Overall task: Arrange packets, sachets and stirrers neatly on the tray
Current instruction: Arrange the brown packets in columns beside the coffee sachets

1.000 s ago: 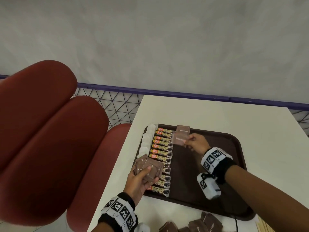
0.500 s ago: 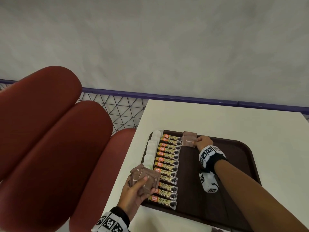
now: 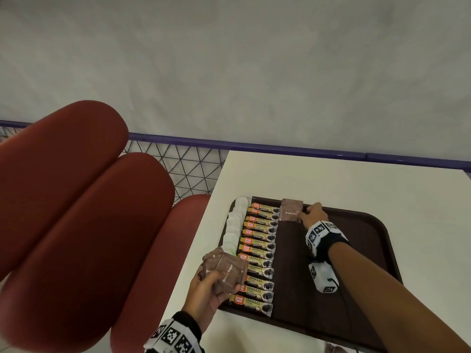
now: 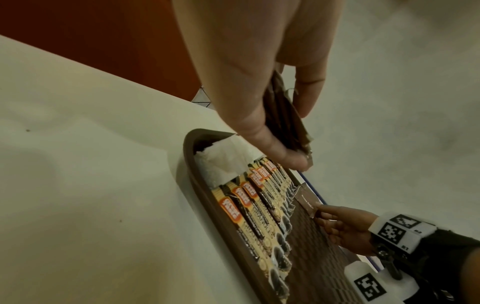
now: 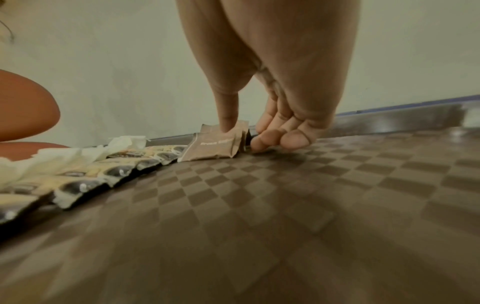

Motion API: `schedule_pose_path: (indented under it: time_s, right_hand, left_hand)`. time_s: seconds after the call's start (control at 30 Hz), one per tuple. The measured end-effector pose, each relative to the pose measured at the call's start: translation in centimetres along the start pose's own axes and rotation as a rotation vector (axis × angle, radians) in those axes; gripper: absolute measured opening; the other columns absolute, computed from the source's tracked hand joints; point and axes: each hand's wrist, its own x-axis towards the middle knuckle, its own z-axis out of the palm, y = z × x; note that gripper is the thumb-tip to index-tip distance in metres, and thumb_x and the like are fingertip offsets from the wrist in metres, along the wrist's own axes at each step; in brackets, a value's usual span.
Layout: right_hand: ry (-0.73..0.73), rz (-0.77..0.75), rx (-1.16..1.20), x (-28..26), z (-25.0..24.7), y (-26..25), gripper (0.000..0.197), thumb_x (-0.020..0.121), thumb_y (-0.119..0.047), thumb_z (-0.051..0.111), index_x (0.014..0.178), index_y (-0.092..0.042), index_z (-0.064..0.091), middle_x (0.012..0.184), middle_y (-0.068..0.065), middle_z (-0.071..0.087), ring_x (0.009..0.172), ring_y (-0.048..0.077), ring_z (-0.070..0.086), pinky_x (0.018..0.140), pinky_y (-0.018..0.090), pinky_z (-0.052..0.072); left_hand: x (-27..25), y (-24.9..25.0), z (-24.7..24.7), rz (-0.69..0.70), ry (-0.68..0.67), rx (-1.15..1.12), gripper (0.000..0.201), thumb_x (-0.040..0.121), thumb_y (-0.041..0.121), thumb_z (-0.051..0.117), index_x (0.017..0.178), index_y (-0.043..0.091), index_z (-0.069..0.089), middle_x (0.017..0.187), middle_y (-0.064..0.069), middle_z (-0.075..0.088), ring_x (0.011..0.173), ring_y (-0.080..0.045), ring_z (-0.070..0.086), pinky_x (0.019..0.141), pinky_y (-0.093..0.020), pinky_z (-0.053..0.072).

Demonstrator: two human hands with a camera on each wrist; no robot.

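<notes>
A brown tray (image 3: pixel 362 253) lies on the white table (image 3: pixel 331 179). A column of white sachets (image 3: pixel 235 225) runs down its left side, with a row of several coffee granule sachets (image 3: pixel 257 250) beside it. At the tray's far edge lies a brown sugar packet (image 3: pixel 290 211) (image 5: pixel 213 147). My right hand (image 3: pixel 303 214) (image 5: pixel 244 135) pinches it, thumb on top and fingers at its right edge. My left hand (image 3: pixel 224 281) (image 4: pixel 298 133) holds a fanned bunch of brown sugar packets (image 3: pixel 226 268) (image 4: pixel 285 115) above the tray's near left corner.
Red padded seat cushions (image 3: pixel 76 212) fill the left, close to the table's edge. A wire mesh fence with a purple rail (image 3: pixel 254 145) runs behind the table. The checkered tray floor (image 5: pixel 285 205) right of the coffee row is bare.
My right hand has carried its brown sugar packet to the tray's far edge and lowered it onto the packet lying there. The left hand has kept its bunch.
</notes>
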Motion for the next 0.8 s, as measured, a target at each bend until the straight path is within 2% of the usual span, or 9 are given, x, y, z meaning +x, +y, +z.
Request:
schedule_pose_path:
  time_s: [0.1, 0.23, 0.37, 0.47, 0.57, 0.63, 0.67, 0.8]
  right_hand:
    - [0.036, -0.053, -0.024, -0.8, -0.1, 0.0, 0.042, 0.088, -0.027, 0.058, 0.116, 0.002, 0.045, 0.119, 0.022, 0.054, 0.110, 0.038, 0.052, 0.088, 0.042, 0.045]
    - [0.018, -0.218, -0.064, -3.4, -0.1, 0.1, 0.033, 0.086, -0.022, 0.060, 0.109, -0.001, 0.049, 0.113, 0.018, 0.056, 0.107, 0.033, 0.052, 0.087, 0.038, 0.045]
    - [-0.226, -0.341, 0.039, -7.8, -0.3, -0.1, 0.019, 0.086, -0.021, 0.061, 0.098, -0.013, 0.048, 0.088, 0.003, 0.054, 0.086, 0.019, 0.054, 0.070, 0.024, 0.041]
    - [-0.415, -0.424, 0.085, -11.3, -0.9, -0.5, 0.015, 0.087, -0.023, 0.061, 0.096, -0.016, 0.051, 0.089, -0.002, 0.054, 0.083, 0.012, 0.051, 0.068, 0.016, 0.039]
    - [-0.562, -0.467, 0.139, -13.8, -1.1, -1.1, 0.022, 0.086, -0.024, 0.062, 0.104, -0.018, 0.052, 0.086, -0.007, 0.052, 0.075, 0.006, 0.047, 0.066, 0.014, 0.039]
    - [-0.629, -0.484, 0.144, -14.8, -0.8, -1.3, 0.031, 0.085, -0.025, 0.064, 0.112, -0.017, 0.052, 0.086, -0.009, 0.051, 0.072, 0.005, 0.046, 0.065, 0.013, 0.039]
    - [-0.654, -0.496, 0.142, -15.1, -0.5, -1.4, 0.035, 0.084, -0.024, 0.066, 0.115, -0.017, 0.052, 0.087, -0.009, 0.051, 0.071, 0.005, 0.046, 0.064, 0.012, 0.040]
    - [-0.673, -0.504, 0.140, -15.4, 0.4, -1.1, 0.038, 0.080, -0.016, 0.069, 0.115, -0.010, 0.054, 0.083, -0.007, 0.050, 0.067, 0.002, 0.046, 0.057, 0.004, 0.041]
  left_hand:
    - [-0.1, 0.1, 0.3, 0.013, -0.002, 0.026, 0.041, 0.087, -0.007, 0.047, 0.119, 0.017, 0.057, 0.114, -0.019, 0.066, 0.089, -0.033, 0.070, 0.071, -0.043, 0.059]
    - [-0.3, -0.1, 0.6, 0.014, 0.010, 0.057, 0.042, 0.086, -0.007, 0.051, 0.121, 0.015, 0.056, 0.112, -0.019, 0.067, 0.093, -0.036, 0.068, 0.074, -0.045, 0.059]
    - [-0.5, -0.6, 1.0, 0.022, 0.023, 0.085, 0.046, 0.084, -0.005, 0.056, 0.124, 0.018, 0.054, 0.111, -0.018, 0.068, 0.097, -0.036, 0.067, 0.087, -0.050, 0.053]
    - [-0.7, -0.7, 1.6, 0.035, 0.012, 0.102, 0.044, 0.084, -0.005, 0.057, 0.120, 0.021, 0.056, 0.106, -0.014, 0.071, 0.090, -0.032, 0.069, 0.083, -0.047, 0.054]
    - [-0.8, -0.9, 2.1, 0.030, 0.009, 0.105, 0.042, 0.083, -0.005, 0.059, 0.115, 0.022, 0.057, 0.106, -0.014, 0.070, 0.089, -0.032, 0.069, 0.074, -0.041, 0.059]
    - [-0.9, -0.9, 2.5, 0.027, -0.001, 0.129, 0.040, 0.082, -0.004, 0.060, 0.113, 0.021, 0.058, 0.105, -0.015, 0.070, 0.084, -0.029, 0.069, 0.066, -0.036, 0.059]
    - [-1.0, -0.9, 2.6, 0.027, -0.012, 0.145, 0.040, 0.082, -0.003, 0.061, 0.115, 0.020, 0.057, 0.105, -0.016, 0.070, 0.083, -0.029, 0.070, 0.066, -0.035, 0.059]
    - [-1.2, -0.9, 3.1, 0.020, -0.049, 0.175, 0.040, 0.083, 0.003, 0.063, 0.121, 0.014, 0.055, 0.106, -0.016, 0.071, 0.087, -0.029, 0.071, 0.076, -0.039, 0.058]
